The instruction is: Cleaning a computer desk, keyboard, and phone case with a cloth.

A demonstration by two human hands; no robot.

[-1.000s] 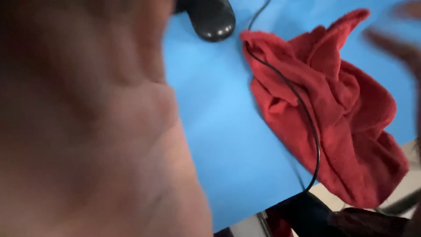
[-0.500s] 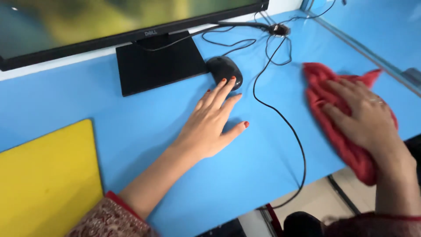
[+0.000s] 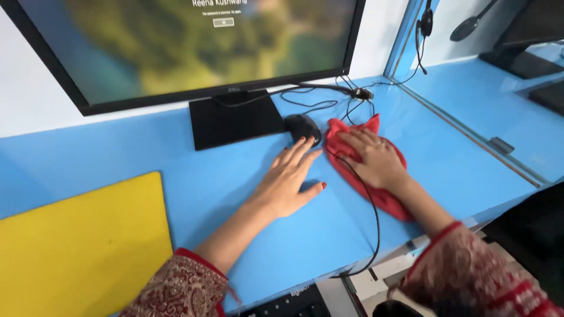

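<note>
Red cloth (image 3: 376, 176) (soft, crumpled) now nearer mouse (image 3: 303, 127)

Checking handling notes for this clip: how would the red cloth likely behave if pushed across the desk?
The red cloth looks floppy: it lies bunched under the right hand, so it would probably fold. The mouse cable crosses it and may drag along.

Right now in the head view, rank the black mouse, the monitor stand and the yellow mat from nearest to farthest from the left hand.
1. Black mouse: just beyond the left hand, at its fingers.
2. Monitor stand: farther back and to the left, under the monitor.
3. Yellow mat: farthest, on the blue desk's near left corner.
</note>
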